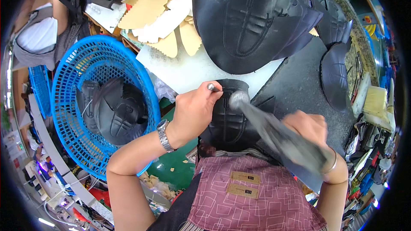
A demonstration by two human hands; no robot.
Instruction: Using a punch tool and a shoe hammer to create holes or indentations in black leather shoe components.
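Note:
My left hand (pixel 195 107) is closed around a metal punch (pixel 212 87), its round end showing above the fist. Beneath it lies a black leather shoe upper (pixel 228 124) with stitched lines, at the edge of the work surface in front of my apron. My right hand (pixel 306 128), smeared by motion, grips a hammer (pixel 274 130). The hammer's round metal face is close to the right of the punch, and its handle is blurred. I cannot see the punch's lower tip clearly.
Black shoe uppers (pixel 252 21) are stacked ahead, with more at the right (pixel 336 75). Tan zigzag-edged pieces (pixel 147 2) lie at the far left on a white board (pixel 165 68). A blue plastic basket (pixel 62 115) holding black uppers stands left. Scraps litter the green floor (pixel 175 171).

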